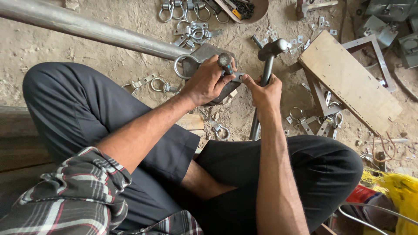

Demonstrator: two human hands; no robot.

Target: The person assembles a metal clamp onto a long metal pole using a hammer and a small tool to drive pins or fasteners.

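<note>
My left hand (pixel 205 82) is closed around a short steel punch (pixel 225 60) with a rounded head, held upright over a dark metal block (pixel 204 53) on the dirt floor. A steel ring (pixel 180 66) sticks out from under that hand at the block's left edge. My right hand (pixel 264 92) grips the shaft of a steel hammer (pixel 269 51), whose head points away from me. Its thumb and forefinger also pinch a small flat metal piece (pixel 237 78) next to the punch. Both hands nearly touch. My crossed legs in dark trousers lie below them.
A long steel pipe (pixel 87 28) runs from the top left to the block. Ring clamps (pixel 191 30) lie scattered above, with more (pixel 159 85) to the left. At right are a wooden board (pixel 348 78), small brackets (pixel 320 124) and a yellow bag (pixel 400 191).
</note>
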